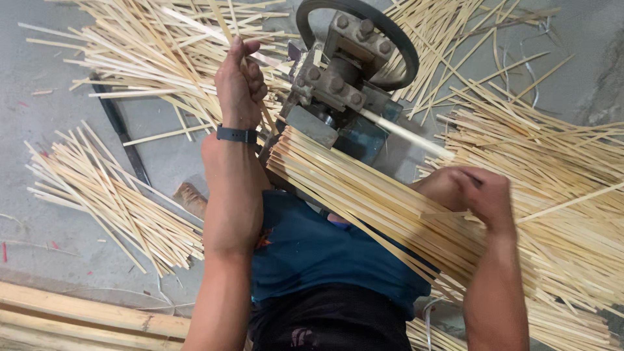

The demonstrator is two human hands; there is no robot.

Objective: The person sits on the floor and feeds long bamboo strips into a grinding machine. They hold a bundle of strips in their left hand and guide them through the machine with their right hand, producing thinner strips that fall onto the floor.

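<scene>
Beside the metal splitting machine (344, 84), the left hand (239, 81) has its fingers (255, 70) curled tight around a thin bamboo strip (224, 26), while the right hand (478, 192) grips the bundle of bamboo strips (377, 201) lying against the machine's front.

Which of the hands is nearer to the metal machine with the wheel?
Left. The left hand grips a strip right beside the machine. The right hand rests farther off, on the bundle of strips lying across the lap.
</scene>
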